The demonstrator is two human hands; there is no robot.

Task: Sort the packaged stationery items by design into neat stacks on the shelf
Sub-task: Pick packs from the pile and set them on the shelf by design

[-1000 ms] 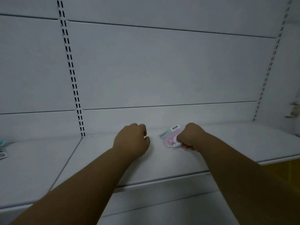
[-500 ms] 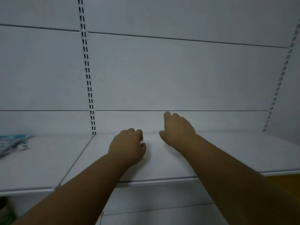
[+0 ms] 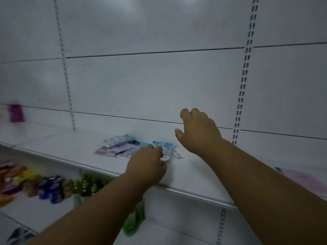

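Note:
A loose pile of flat packaged stationery lies on the white shelf (image 3: 194,181): lilac and grey packs (image 3: 116,147) on the left, a blue pack (image 3: 164,145) on the right. My left hand (image 3: 148,163) sits at the near edge of the blue pack with its fingers curled over that corner; blur hides whether they pinch it. My right hand (image 3: 200,133) hovers above the shelf just right of the pile, fingers loosely spread, holding nothing. A pink pack (image 3: 304,179) lies alone on the shelf at the far right.
A blurred purple item (image 3: 16,113) stands at the far left of the shelf. On the lower shelf stand green bottles (image 3: 86,188), blue cans (image 3: 51,188) and colourful packets (image 3: 14,175). Slotted uprights (image 3: 242,85) run up the white back panel.
The view has swung left, bringing the stationery pile and lower shelf into sight. My left hand now lies at the blue pack. My right hand has let go of the pink pack and moved left.

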